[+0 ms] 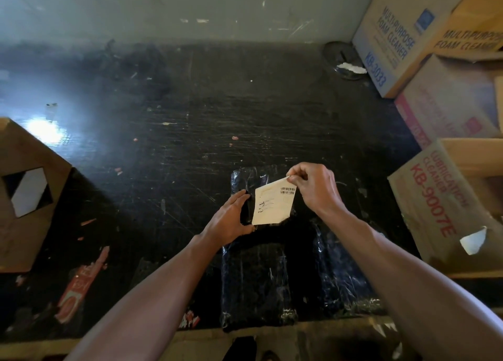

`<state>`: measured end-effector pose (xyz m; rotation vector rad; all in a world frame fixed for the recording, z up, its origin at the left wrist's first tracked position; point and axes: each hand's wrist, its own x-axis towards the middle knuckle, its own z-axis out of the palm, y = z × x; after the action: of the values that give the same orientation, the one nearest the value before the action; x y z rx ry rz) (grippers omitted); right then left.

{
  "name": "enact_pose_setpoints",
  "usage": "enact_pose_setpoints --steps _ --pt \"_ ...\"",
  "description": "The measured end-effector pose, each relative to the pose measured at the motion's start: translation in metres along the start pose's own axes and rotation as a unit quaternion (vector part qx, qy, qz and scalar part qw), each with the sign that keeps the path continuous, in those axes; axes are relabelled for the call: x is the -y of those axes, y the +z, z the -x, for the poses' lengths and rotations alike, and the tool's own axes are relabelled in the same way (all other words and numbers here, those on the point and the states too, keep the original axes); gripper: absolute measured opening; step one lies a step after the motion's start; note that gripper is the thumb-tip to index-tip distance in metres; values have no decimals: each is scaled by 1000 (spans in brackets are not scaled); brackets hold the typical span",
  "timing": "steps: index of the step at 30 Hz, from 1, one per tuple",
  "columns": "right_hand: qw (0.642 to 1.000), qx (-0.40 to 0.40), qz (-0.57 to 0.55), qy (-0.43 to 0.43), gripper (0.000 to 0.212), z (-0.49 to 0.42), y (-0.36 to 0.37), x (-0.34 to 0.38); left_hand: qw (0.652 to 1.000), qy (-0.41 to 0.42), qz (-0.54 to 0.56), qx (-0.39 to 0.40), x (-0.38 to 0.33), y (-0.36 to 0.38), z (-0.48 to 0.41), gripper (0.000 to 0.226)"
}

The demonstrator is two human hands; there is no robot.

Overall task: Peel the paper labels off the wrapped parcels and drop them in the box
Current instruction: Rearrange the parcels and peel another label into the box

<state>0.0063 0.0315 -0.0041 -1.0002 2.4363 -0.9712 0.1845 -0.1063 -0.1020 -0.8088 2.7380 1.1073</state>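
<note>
The right hand has its grip pinched tight on the top corner of the cream paper label with a barcode.

The label is lifted up and tilted, with its lower edge still near the black shiny plastic-wrapped parcel. The left hand has its grip pressed on the parcel's left side, fingers and thumb clamped on it. The parcel lies on the dark scratched tabletop. A brown cardboard box with a cut-out hole sits far to the left.
</note>
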Motion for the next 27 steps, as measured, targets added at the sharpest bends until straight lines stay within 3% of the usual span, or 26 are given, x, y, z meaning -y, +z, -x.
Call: enact_pose_setpoints --steps 3,10,16,22,27 --pt "1000 1 7 -7 6 0 -5 3 1000 -1 -18 12 0 -3 0 102" --pt "995 -82 -17 -50 3 -20 -63 19 1000 -13 -25 14 -13 -5 5 100" --pt "994 -95 -27 -39 3 -13 -95 -6 997 -52 19 -56 -45 -19 1 78" --pt "992 -121 -40 9 5 4 -161 -56 992 -39 74 -93 -128 -1 -13 80" --pt "979 -202 -31 21 7 26 -251 -116 988 20 98 -122 -231 40 -44 73"
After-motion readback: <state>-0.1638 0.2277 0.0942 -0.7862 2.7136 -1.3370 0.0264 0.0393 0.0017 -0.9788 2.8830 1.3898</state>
